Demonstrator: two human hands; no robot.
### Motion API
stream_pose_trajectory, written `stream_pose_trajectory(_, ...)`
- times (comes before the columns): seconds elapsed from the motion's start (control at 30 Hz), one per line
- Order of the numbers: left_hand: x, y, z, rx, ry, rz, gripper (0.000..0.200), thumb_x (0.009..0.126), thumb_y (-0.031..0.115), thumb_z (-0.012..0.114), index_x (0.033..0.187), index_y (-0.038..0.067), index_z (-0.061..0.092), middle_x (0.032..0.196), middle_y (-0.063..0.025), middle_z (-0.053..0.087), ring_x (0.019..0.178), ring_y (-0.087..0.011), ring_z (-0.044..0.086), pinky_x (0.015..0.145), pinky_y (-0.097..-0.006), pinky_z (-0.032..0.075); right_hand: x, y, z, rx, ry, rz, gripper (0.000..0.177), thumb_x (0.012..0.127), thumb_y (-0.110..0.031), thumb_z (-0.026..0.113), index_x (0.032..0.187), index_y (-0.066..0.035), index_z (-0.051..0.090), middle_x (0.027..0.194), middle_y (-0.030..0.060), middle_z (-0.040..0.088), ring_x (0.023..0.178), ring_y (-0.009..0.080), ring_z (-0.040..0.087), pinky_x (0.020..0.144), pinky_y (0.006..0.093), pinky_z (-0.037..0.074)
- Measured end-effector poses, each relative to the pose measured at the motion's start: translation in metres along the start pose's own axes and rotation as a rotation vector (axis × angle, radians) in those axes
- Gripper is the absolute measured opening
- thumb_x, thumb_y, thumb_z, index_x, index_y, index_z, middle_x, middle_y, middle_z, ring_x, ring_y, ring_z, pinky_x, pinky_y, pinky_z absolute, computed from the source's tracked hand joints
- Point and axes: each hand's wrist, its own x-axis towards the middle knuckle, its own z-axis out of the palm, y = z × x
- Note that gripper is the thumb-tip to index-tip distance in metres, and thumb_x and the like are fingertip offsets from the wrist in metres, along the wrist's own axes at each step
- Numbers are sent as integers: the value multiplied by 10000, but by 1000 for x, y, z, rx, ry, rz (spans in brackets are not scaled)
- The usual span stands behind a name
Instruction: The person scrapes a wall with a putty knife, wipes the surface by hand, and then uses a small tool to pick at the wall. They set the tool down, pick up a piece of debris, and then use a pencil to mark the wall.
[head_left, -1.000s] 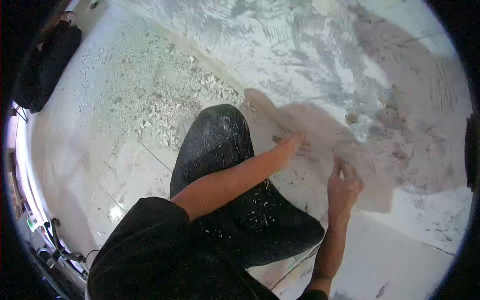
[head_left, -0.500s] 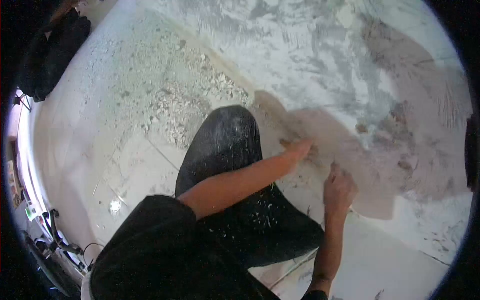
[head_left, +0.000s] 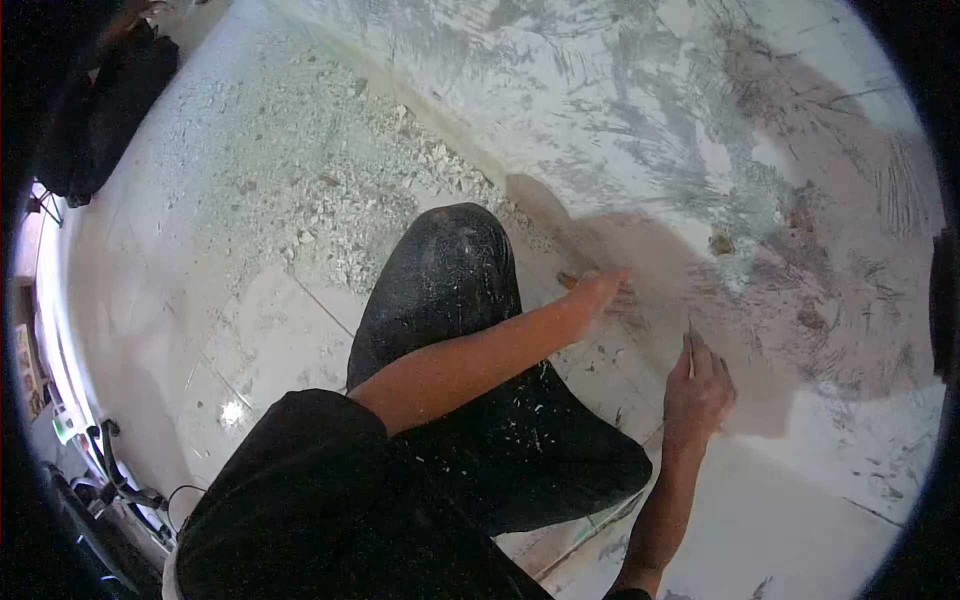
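My left hand (head_left: 598, 290) reaches across my bent knee to the low part of the patchy wall (head_left: 640, 130). Its fingers stretch toward the surface with the thumb apart, and nothing shows in its grasp. Lower right, my right hand (head_left: 700, 395) is closed around a thin, pale, blade-like tool (head_left: 690, 335). The tool's narrow tip points up at the wall, close to its lower edge; most of its handle is hidden by my fingers. Grey and brownish scraped patches mark the wall around both hands.
Loose flakes and crumbs (head_left: 340, 215) are strewn over the pale floor (head_left: 130, 330) beside my dark-trousered knee (head_left: 455, 250). A dark cloth-like item (head_left: 110, 110) is at upper left. Black frame-like equipment (head_left: 115, 480) stands at lower left.
My right hand has shifted to the right and slightly down, with the thin tool now showing more clearly. The left hand has stayed nearly in place.
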Motion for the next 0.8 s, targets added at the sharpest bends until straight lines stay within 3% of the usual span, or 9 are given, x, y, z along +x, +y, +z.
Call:
stream_pose_trajectory(0.2,15,-14,-11,24,-139,33,380,893,342,446,1084,19,507,1111,-138,532,1032,-246,515,926,-382,393,-3,5,-6,-91,-174,-6,270,695,-48,636,965,-58,641,790,115,644,713,265,624,615,356,514)
stream_pose_trajectory(0.27,19,-19,-13,40,-71,-18,381,903,346,435,1078,18,517,1101,-137,545,1022,-248,518,928,-389,390,-4,3,-11,-53,-249,-20,325,681,-46,631,1005,-56,627,812,117,645,736,270,624,627,361,515)
stream_pose_trajectory(0.33,16,-6,-10,43,-53,-1,380,910,347,419,1092,25,507,1100,-131,535,1025,-255,512,908,-387,405,2,-14,-18,77,97,-91,133,757,-79,641,887,-91,667,751,124,641,654,295,611,573,364,493)
stream_pose_trajectory(0.37,9,-14,-7,49,-38,-36,379,918,348,402,1106,32,497,1100,-125,525,1028,-262,505,888,-386,419,-3,-10,-16,75,81,-82,133,757,-79,641,887,-91,667,751,124,641,654,295,611,573,364,493)
stream_pose_trajectory(0.43,12,-19,-5,51,-37,-35,383,918,352,400,1107,34,501,1092,-118,533,1028,-261,507,888,-388,418,9,-1,-5,-83,-217,-126,109,766,-90,626,867,-74,663,778,146,645,696,292,619,581,358,495)
stream_pose_trajectory(0.57,22,-23,-8,59,-60,41,390,920,363,406,1117,45,514,1094,-126,547,1011,-258,522,919,-390,397,16,-9,-15,11,-64,-271,116,776,-130,608,863,-69,655,800,156,646,711,294,621,587,357,497)
stream_pose_trajectory(0.67,25,-30,-17,-4,-157,-12,378,915,364,414,1120,63,516,1096,-119,548,1012,-260,522,909,-392,398,10,12,11,-58,-378,-43,130,727,-57,647,853,-86,665,798,125,654,713,276,628,605,370,503)
stream_pose_trajectory(0.77,18,-26,-10,63,-94,37,385,910,370,423,1126,63,511,1097,-119,553,1020,-260,518,896,-398,397,6,-18,-19,79,-145,-180,154,724,-46,631,872,-79,657,815,127,651,713,291,625,612,392,499)
stream_pose_trajectory(0.8,14,-27,-10,51,-79,21,385,910,370,423,1126,63,511,1097,-119,553,1020,-260,518,896,-398,397,7,-14,-19,84,-60,-129,228,721,-64,609,947,-70,637,848,127,649,719,301,621,621,407,500)
